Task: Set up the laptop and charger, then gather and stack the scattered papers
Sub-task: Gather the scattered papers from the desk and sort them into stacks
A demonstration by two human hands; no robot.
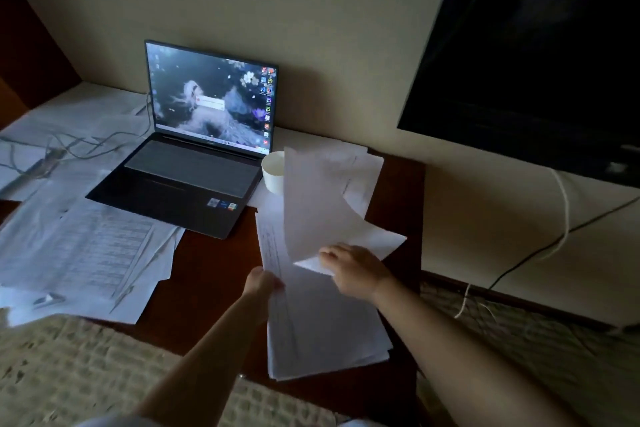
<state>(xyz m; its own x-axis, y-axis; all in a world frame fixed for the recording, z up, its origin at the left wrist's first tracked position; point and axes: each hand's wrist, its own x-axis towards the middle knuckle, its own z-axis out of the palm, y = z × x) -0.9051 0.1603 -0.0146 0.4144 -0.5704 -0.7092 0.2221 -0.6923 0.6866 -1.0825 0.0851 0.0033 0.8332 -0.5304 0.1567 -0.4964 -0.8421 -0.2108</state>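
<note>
A thin white sheet [311,205] curls upward at centre right, pinched at its lower corner by the right hand [353,269], fingers clamped on it. The left hand [261,283] grips the left edge of the flat paper stack [322,322] on the dark wooden bench [207,271]. The open laptop [194,149], screen lit, sits at centre; loose printed papers [86,246] spread at left, cables [69,146] beyond them.

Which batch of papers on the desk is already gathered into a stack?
The stack at the desk's near right, under both hands. Its sheets lie squared together, while the papers left of the laptop are spread loose and overlapping.
</note>
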